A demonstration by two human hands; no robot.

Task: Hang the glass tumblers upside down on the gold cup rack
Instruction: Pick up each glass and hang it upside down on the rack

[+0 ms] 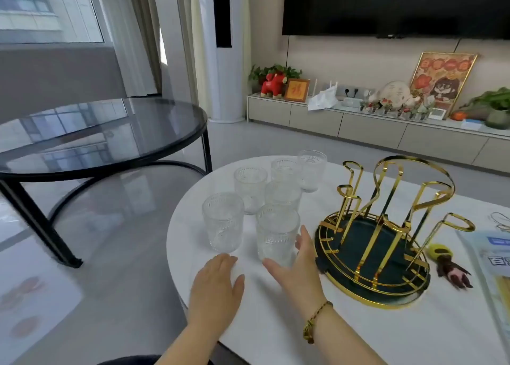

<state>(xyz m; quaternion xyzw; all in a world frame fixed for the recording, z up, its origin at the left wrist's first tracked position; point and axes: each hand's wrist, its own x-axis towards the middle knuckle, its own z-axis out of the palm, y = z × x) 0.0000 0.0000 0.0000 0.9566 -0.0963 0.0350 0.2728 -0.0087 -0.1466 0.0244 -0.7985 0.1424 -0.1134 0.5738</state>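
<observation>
Several clear ribbed glass tumblers stand upright in a cluster on the white table (276, 315). The nearest tumbler (276, 233) has my right hand (296, 268) open around its right side and base, fingers spread, touching or almost touching it. A second tumbler (223, 222) stands to its left. My left hand (218, 284) lies flat and open on the table just in front of that one, holding nothing. The gold cup rack (386, 213) with its dark green tray stands to the right, all of its loops bare.
A round dark glass side table (110, 133) stands to the left, beyond the white table's edge. A small yellow and brown toy (448, 264) and a printed packet (494, 268) lie right of the rack. A low TV cabinet runs along the far wall.
</observation>
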